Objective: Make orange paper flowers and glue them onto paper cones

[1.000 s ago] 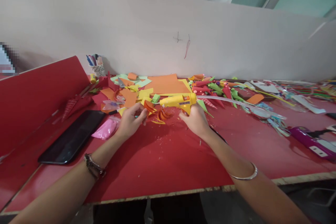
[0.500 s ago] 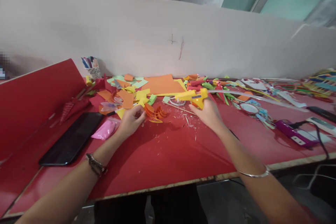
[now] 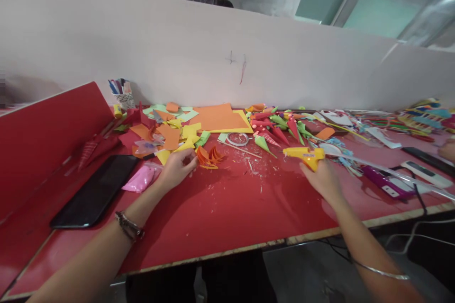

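My left hand point(image 3: 179, 166) is closed in a pinch at the edge of a curled orange paper piece point(image 3: 209, 156) with a yellow strip along its bottom. The fingertips partly hide where they meet the paper. My right hand point(image 3: 323, 177) grips a yellow hot glue gun point(image 3: 304, 154), its nozzle pointing left. A long clear glue stick point(image 3: 384, 168) sticks out of the gun's back. Left of the nozzle lie a green paper cone point(image 3: 264, 144) and a roll of clear tape point(image 3: 238, 139).
A black tablet point(image 3: 95, 191) and a pink packet point(image 3: 142, 178) lie at the left. Paper scraps point(image 3: 170, 135) and orange sheets point(image 3: 213, 117) line the back, beside several paper cones point(image 3: 279, 128). A purple power strip point(image 3: 386, 183) is at the right. Another person's hand point(image 3: 447, 150) shows at the right edge.
My right hand has moved right with the glue gun, away from the orange paper piece. The green cone and tape roll now show fully. My left hand has hardly moved.
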The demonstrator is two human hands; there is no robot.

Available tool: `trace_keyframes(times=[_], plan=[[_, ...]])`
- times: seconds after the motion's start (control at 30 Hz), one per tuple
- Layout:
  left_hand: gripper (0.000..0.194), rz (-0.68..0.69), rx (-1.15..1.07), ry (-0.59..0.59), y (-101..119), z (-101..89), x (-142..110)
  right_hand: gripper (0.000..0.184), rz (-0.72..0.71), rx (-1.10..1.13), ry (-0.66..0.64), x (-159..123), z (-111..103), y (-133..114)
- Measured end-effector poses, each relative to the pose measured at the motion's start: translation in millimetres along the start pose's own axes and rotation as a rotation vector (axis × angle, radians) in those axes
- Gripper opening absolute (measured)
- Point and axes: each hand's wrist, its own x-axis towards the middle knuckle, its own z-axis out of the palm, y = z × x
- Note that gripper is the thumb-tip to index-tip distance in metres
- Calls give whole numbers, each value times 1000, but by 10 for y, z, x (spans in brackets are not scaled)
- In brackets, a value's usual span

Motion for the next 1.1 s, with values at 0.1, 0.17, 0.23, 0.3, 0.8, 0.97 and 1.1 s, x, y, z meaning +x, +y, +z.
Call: trace_keyframes(times=[0.1, 0.17, 0.23, 0.3, 0.8, 0.97, 1.1], plan=[[18, -6, -14, -8, 23, -8, -19, 41, -10, -111, -99, -23, -4, -6], [18, -12, -24, -7, 39, -11, -36, 45, -38, -196, -135, -38, -38, -11], [18, -19, -31, -17, 47, -12, -52, 51, -64, -285, -164, -56, -91, -21], [17, -26, -38, -47, 47, -12, -65, 54, -72, -354, -207, -80, -152, -40], [18, -93, 174, -257, -28, -256, -209, 13, -273, -258, -372, -450, -586, -809], [16, -77, 246, -217, -89, -259, -243, 12, -514, 368, -437, -138, -149, -1607], [15, -38, 272, -200, -74, -244, -260, 13, -567, 502, -435, -47, 289, -2003]])
